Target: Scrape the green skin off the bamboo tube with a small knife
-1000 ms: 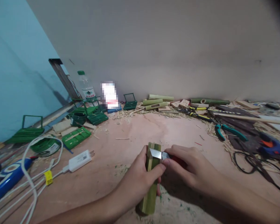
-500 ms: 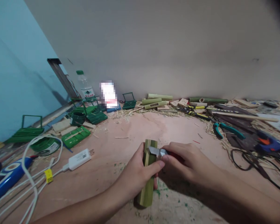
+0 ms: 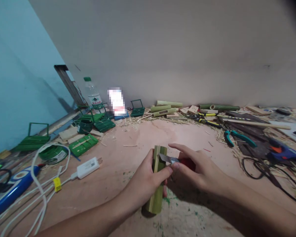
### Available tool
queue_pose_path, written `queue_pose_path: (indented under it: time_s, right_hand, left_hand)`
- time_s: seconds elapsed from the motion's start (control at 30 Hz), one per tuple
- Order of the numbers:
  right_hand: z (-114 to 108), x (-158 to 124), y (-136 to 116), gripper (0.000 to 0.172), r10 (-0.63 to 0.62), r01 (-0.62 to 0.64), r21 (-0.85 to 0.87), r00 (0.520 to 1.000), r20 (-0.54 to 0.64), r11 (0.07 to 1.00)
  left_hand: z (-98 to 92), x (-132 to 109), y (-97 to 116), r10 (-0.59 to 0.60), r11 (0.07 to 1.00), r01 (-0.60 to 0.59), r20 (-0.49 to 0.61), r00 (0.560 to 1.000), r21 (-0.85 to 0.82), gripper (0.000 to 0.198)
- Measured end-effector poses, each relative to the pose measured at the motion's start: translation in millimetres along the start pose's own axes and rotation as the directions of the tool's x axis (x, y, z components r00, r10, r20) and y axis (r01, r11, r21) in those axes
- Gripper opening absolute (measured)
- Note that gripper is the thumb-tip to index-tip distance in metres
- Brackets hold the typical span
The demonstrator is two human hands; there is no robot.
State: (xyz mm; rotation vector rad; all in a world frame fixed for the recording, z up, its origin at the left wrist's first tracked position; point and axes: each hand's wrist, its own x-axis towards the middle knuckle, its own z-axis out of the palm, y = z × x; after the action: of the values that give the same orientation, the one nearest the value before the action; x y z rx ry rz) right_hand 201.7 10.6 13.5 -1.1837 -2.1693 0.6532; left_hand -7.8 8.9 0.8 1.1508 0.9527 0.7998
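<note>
A length of green bamboo (image 3: 156, 199) with a paler strip along it slants up from the tabletop at the centre front. My left hand (image 3: 151, 174) is wrapped round its middle, thumb across the upper face. In my right hand (image 3: 197, 166) is a knife (image 3: 166, 158) with a red handle, mostly hidden by the palm. Its pointed metal blade lies against the upper part of the bamboo, close to my left thumb. The right index finger is stretched out above the handle, while the thumb presses near the base of the blade.
Cut bamboo pieces (image 3: 165, 112), yellow-black pliers (image 3: 207, 120) and teal-handled pliers (image 3: 239, 137) lie toward the back and right. A blue glue gun (image 3: 286, 151) trails a black cable. Leftward are a white charger (image 3: 88, 167), green slatted pieces (image 3: 84, 144) and a water bottle (image 3: 93, 93).
My right index finger has lifted off the knife and straightened. The blade has tilted slightly on the bamboo. The whole view has shifted a little.
</note>
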Motion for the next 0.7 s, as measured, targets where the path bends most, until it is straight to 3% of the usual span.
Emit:
queue_pose_path:
  time_s: [0.33,0.7]
  right_hand:
    - [-0.9,1.3,1.4,0.054,-0.013,0.007,0.078,0.997,0.071,0.997]
    - [-4.1,-0.5,1.1,0.054,-0.027,0.025,0.025,0.997,0.068,0.999]
  left_hand:
    - [2.1,0.1,3.8,0.002,1.0,-0.002,0.004,1.0,0.02,0.043]
    - [3.3,-0.3,-1.6,0.048,0.997,-0.048,0.017,0.999,0.054,0.039]
